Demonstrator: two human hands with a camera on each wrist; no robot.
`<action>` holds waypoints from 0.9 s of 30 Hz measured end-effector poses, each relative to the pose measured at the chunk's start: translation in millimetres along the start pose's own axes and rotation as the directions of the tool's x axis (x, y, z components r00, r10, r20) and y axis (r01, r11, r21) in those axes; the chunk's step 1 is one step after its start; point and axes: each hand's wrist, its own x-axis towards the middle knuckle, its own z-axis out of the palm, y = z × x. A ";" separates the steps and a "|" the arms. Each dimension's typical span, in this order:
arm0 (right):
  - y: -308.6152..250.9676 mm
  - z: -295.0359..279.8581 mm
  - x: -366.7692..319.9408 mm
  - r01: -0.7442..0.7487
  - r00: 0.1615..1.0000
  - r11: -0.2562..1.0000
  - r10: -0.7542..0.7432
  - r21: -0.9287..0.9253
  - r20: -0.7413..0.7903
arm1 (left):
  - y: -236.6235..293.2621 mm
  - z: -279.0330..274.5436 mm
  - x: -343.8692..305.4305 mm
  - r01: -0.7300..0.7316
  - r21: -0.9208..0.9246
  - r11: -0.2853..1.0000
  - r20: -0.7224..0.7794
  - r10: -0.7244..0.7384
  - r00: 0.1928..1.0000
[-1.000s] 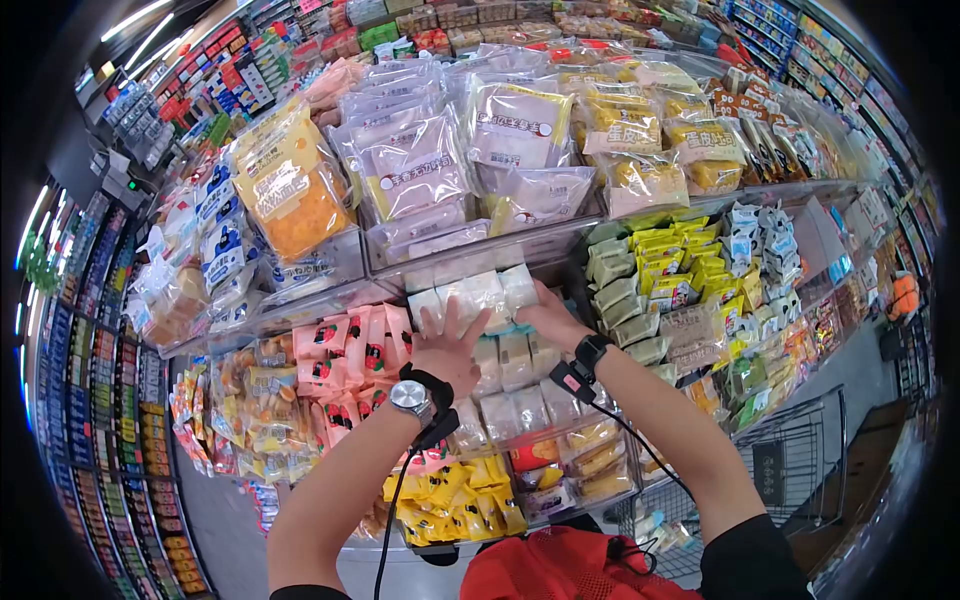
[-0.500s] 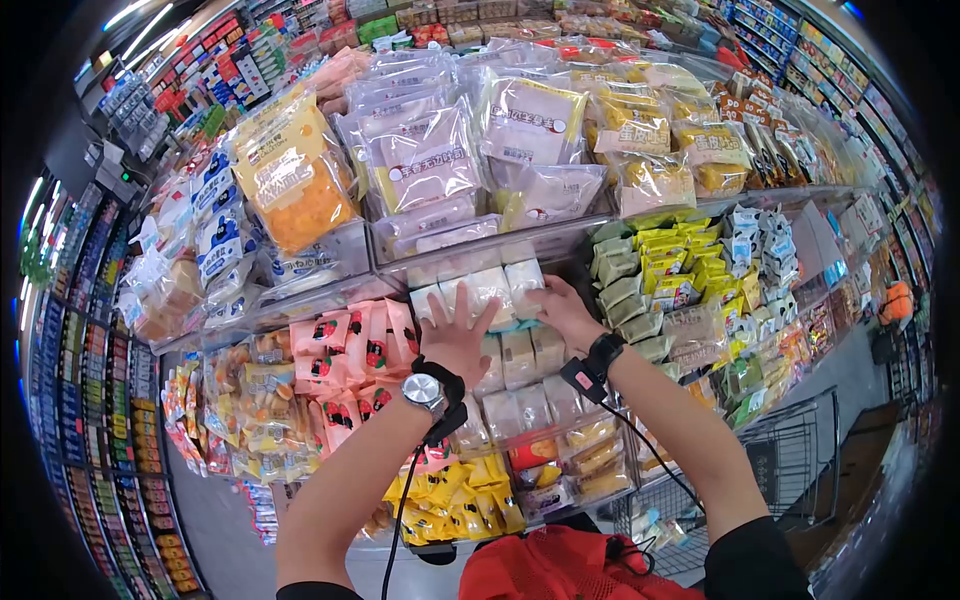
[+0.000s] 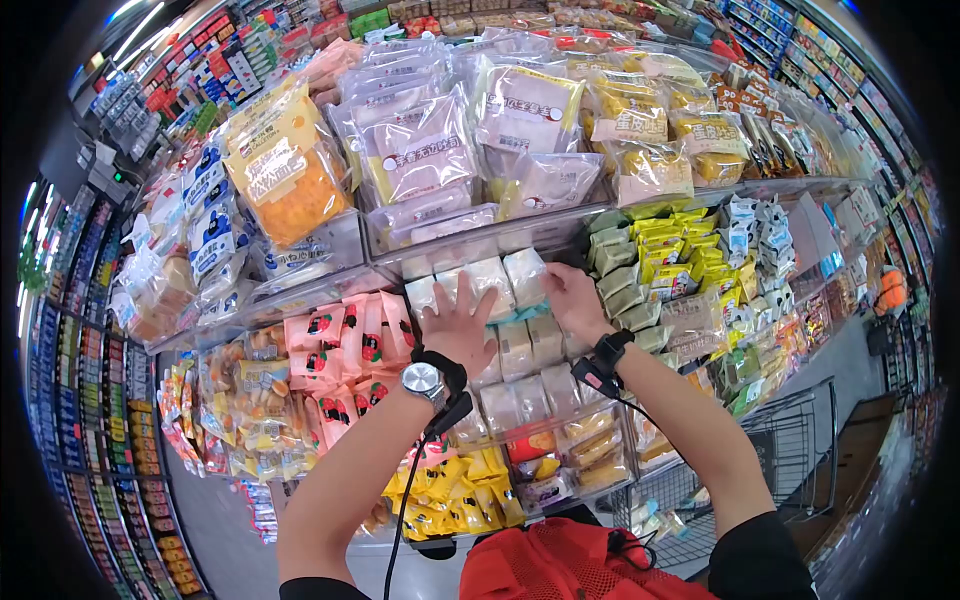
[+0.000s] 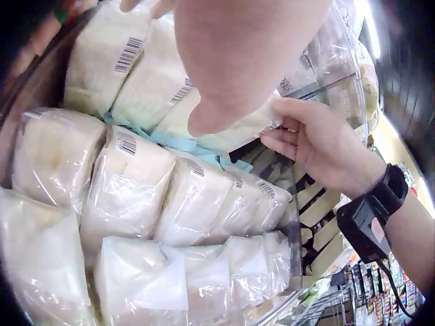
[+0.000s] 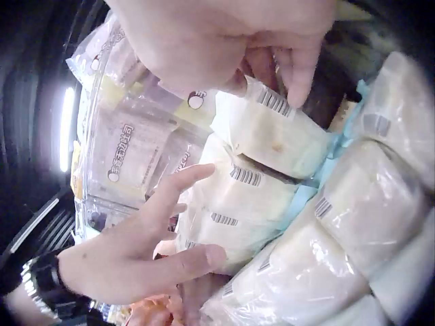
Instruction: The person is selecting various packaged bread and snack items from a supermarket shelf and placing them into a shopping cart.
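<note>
Wrapped white bread packets (image 3: 487, 283) form a back row in the bin, with barcodes on their ends. My left hand (image 3: 458, 328) lies over this row with its fingers spread, as the right wrist view also shows. At the row's right end, my right hand (image 3: 575, 304) pinches the last bread packet (image 5: 268, 132), its thumb and fingers at the packet's outer edge. A narrow gap separates that packet from its neighbour in the right wrist view. Pale blue strips (image 4: 194, 145) run along the row's front. More wrapped packets (image 4: 129, 180) stand in rows nearer me.
A clear ledge (image 3: 480, 235) rises behind the bin, holding large bags of toast (image 3: 420, 150). Pink packets (image 3: 350, 345) fill the left side; green and yellow packets (image 3: 670, 255) lie right. Yellow packets (image 3: 455, 500) sit nearest me. A shopping cart (image 3: 790, 460) stands at the right.
My right hand has shifted a little to the right at the end packet. My left hand stays spread over the row, slightly farther right, and the head view has moved slightly.
</note>
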 end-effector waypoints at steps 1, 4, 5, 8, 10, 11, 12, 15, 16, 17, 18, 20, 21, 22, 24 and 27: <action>-1.1 0.1 0.5 0.012 0.999 1.000 -0.013 -0.018 -0.044 | -1.0 -0.1 0.1 -0.006 -0.015 1.000 -0.006 0.006 1.000; -8.3 -0.1 -1.0 0.045 0.994 0.998 -0.049 -0.042 -0.100 | -3.4 2.6 -1.2 -0.013 -0.030 0.999 -0.025 0.012 1.000; -10.9 -1.2 -2.5 0.066 0.991 0.997 -0.072 -0.051 -0.117 | -3.1 3.8 -1.3 -0.019 -0.029 0.999 -0.041 0.017 0.999; -15.5 -0.8 -5.9 0.029 0.988 0.999 -0.033 -0.031 -0.150 | -3.1 7.6 -0.8 -0.054 -0.037 0.998 -0.064 0.052 0.997; -13.4 0.6 -5.4 0.028 0.990 1.000 -0.026 0.013 -0.142 | -1.5 7.1 -1.7 -0.050 -0.033 0.998 -0.059 0.048 0.997; -12.0 0.4 -5.2 0.025 0.991 0.998 -0.017 0.054 -0.136 | -0.2 6.4 -1.8 -0.050 -0.030 0.998 -0.054 0.048 0.997; -11.6 1.0 -5.3 0.026 0.990 0.998 -0.018 0.053 -0.137 | 0.3 5.3 -1.5 -0.050 -0.030 0.998 -0.055 0.049 0.997; -9.8 4.5 -3.7 0.017 0.994 1.000 -0.015 0.016 -0.110 | 0.4 3.4 0.1 -0.040 -0.024 0.999 -0.026 0.039 0.999; -8.7 5.6 -1.7 -0.037 0.996 0.999 0.038 0.019 -0.076 | 0.2 4.1 0.3 -0.041 -0.020 0.999 -0.033 0.040 0.999; -7.5 7.1 -0.7 -0.091 0.995 0.996 0.092 0.021 -0.043 | -0.2 4.7 0.4 -0.042 -0.017 0.999 -0.039 0.041 0.998; -4.8 9.4 -0.7 -0.091 0.995 0.996 0.091 0.023 -0.042 | -1.0 4.9 0.6 -0.041 -0.015 0.999 -0.039 0.040 0.998; 0.4 14.1 -1.6 -0.126 0.989 0.972 0.138 0.200 -0.049 | -3.3 5.1 1.0 -0.062 -0.021 0.998 -0.015 0.061 0.998; 8.6 19.0 0.3 -0.125 0.989 0.972 0.137 0.201 -0.050 | -4.1 4.6 1.1 -0.061 -0.020 0.998 -0.016 0.061 0.998; 16.7 24.4 2.8 -0.103 0.991 0.965 0.121 0.240 -0.064 | -5.1 3.9 1.1 -0.060 -0.042 0.997 -0.036 0.059 0.998; 20.0 25.7 1.8 -0.079 0.991 0.957 0.106 0.278 -0.081 | -7.3 4.8 1.4 -0.062 -0.062 0.996 -0.057 0.058 0.997; 10.6 22.4 -5.1 -0.111 0.992 0.971 0.122 0.212 -0.037 | -5.7 7.5 2.5 -0.070 -0.040 0.997 -0.071 0.067 0.995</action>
